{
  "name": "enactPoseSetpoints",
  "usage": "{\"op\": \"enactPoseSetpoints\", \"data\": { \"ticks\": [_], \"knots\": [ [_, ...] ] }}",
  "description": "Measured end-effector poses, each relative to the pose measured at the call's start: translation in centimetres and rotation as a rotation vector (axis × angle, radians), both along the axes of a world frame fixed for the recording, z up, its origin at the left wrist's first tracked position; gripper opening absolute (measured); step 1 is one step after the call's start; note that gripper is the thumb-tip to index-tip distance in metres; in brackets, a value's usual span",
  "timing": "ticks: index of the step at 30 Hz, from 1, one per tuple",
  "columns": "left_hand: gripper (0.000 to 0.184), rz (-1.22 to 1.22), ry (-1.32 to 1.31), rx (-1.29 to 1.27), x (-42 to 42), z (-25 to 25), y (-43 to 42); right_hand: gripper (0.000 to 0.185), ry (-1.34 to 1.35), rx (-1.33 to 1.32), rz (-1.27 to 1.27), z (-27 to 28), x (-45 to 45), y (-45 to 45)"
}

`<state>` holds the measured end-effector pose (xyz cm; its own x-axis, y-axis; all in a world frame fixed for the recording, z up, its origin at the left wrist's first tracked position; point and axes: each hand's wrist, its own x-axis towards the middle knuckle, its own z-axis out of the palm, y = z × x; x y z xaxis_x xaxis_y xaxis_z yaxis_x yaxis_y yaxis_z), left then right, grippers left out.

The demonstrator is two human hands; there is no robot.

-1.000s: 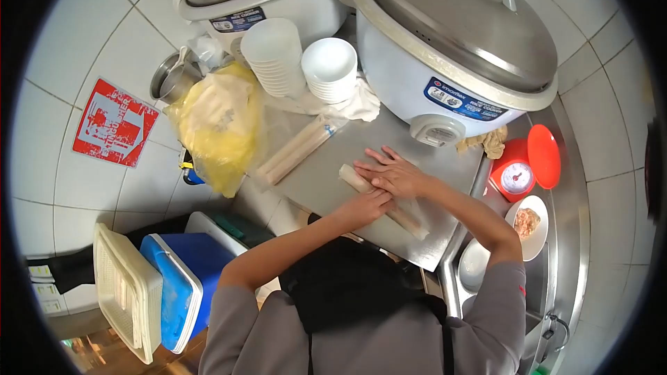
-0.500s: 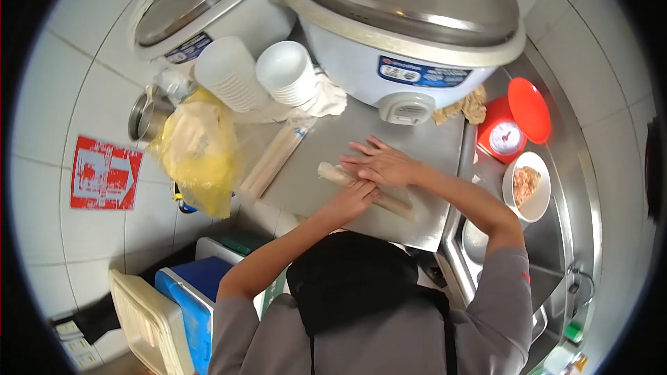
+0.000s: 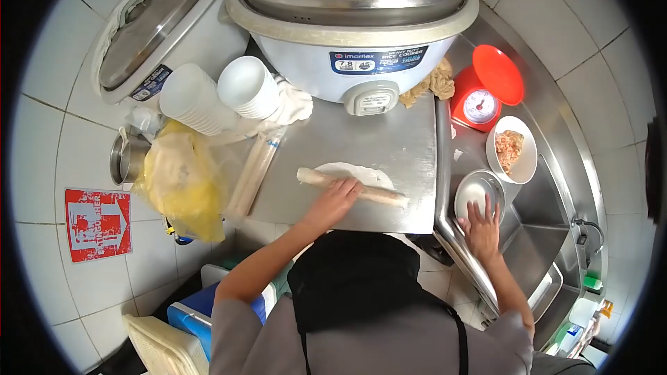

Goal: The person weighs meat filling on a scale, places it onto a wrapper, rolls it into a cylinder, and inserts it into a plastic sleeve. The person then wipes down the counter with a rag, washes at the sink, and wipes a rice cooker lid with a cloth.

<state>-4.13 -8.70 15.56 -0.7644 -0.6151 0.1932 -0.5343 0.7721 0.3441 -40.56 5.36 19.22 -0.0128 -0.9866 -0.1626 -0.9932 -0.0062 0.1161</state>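
A long pale roll, whitish at its left end and tan towards the right, lies slantwise on the steel worktop; its exact kind is unclear. Behind and partly under it is a thin round white wrapper. My left hand is closed over the middle of the roll. Off to the right, my right hand has its fingers spread, with the tips inside a shallow round bowl. Whether they touch what is in it cannot be told. A white bowl of minced filling stands just beyond.
A large rice cooker stands at the back, a second cooker to its left. Stacked white bowls, a yellow plastic bag and plastic-wrapped long rolls lie left. Right are a red scale and a sink.
My right hand has left the roll and moved right to the shallow bowl, its fingers now spread. My left hand stays on the roll, and the round wrapper behind it now shows. The view has shifted.
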Motion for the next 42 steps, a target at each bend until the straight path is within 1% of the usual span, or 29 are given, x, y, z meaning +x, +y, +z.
{"op": "enactPoseSetpoints", "data": {
  "ticks": [1,3,4,5,7,8,9,11,13,15,17,18,20,21,23,26,28,30,31,33,34,35,38,40,42],
  "knots": [
    [0.035,-0.007,-0.016,0.023,0.0,0.3,-0.1,0.054,0.005,-0.002,-0.004,-0.5,-0.3,1.4],
    [0.036,-0.013,-0.007,0.041,0.1,0.3,-0.2,0.048,-0.176,0.067,-0.101,-1.2,-0.5,3.0],
    [0.036,-0.013,-0.001,0.058,0.1,0.3,-0.2,0.036,-0.138,-0.084,-0.059,-1.0,-0.5,3.0],
    [0.036,-0.009,0.002,0.059,0.0,0.3,-0.1,0.036,-0.136,-0.083,-0.055,-0.6,-0.6,2.8],
    [0.037,-0.011,-0.022,0.046,0.1,0.2,-0.3,0.028,-0.101,-0.260,-0.049,3.2,0.5,0.1],
    [0.037,0.001,-0.019,0.046,0.0,0.6,-0.2,0.023,-0.181,-0.382,-0.010,4.2,1.1,-1.4],
    [0.037,-0.001,-0.029,0.061,0.0,1.2,-0.2,0.023,-0.184,-0.385,0.006,4.3,1.7,-2.9],
    [0.037,0.017,-0.040,0.071,0.0,1.6,0.0,0.018,-0.684,-0.239,0.000,4.1,2.9,-5.9],
    [0.038,0.033,-0.096,0.064,-0.2,1.4,0.4,0.016,-0.867,-0.142,0.221,2.8,5.2,-10.1],
    [0.039,0.076,-0.073,0.017,-0.3,0.6,0.8,0.021,-0.948,-0.060,0.495,1.6,8.7,-14.4],
    [0.039,0.121,-0.059,-0.037,-0.3,-0.3,1.1,0.033,-0.838,0.118,0.714,0.7,12.0,-17.9],
    [0.040,0.131,-0.027,-0.069,-0.4,-0.8,1.3,0.033,-0.837,0.126,0.745,-0.3,13.5,-19.4],
    [0.040,0.162,-0.002,-0.104,-0.6,-1.1,1.3,0.046,-0.800,0.299,1.021,-2.1,16.2,-21.6],
    [0.039,0.145,0.020,-0.084,-0.6,-1.1,1.2,0.046,-0.802,0.305,1.040,-2.3,17.5,-22.8],
    [0.038,0.128,0.032,-0.060,-0.7,-1.2,1.3,0.051,-0.565,0.286,1.130,-2.4,19.5,-24.5],
    [0.038,0.112,0.041,-0.092,-0.5,-1.3,1.1,0.053,-0.522,0.245,1.125,-2.5,17.5,-23.0],
    [0.039,0.124,-0.013,-0.052,-0.7,-1.4,1.1,0.054,-0.346,0.181,1.123,-2.7,12.8,-20.2],
    [0.040,0.101,-0.005,-0.049,-0.7,-1.5,0.9,0.054,-0.335,0.204,0.962,-1.3,8.1,-16.3],
    [0.042,0.090,-0.002,-0.047,-0.6,-1.6,0.7,0.054,-0.335,0.204,0.948,-0.9,7.5,-14.7],
    [0.043,0.062,-0.007,-0.020,-0.4,-1.8,0.4,0.049,-0.353,-0.080,0.706,-0.5,6.9,-12.1],
    [0.045,0.049,-0.014,0.005,-0.3,-1.9,0.4,0.040,-0.483,-0.265,0.663,-0.4,9.3,-11.3],
    [0.045,0.016,-0.019,0.008,-0.2,-1.6,0.4,0.037,-0.575,-0.410,0.647,-0.8,11.8,-10.5],
    [0.050,-0.026,-0.029,-0.039,0.3,-0.7,-0.2,0.036,-0.650,-0.510,0.565,-2.9,16.8,-9.6],
    [0.050,-0.005,0.101,-0.034,0.4,-0.9,-0.4,0.032,-0.639,-0.566,0.475,-3.8,17.7,-9.7],
    [0.048,-0.046,0.146,-0.067,0.8,-0.9,-0.4,0.031,-0.644,-0.579,0.445,-3.8,17.7,-9.4]
  ]
}}
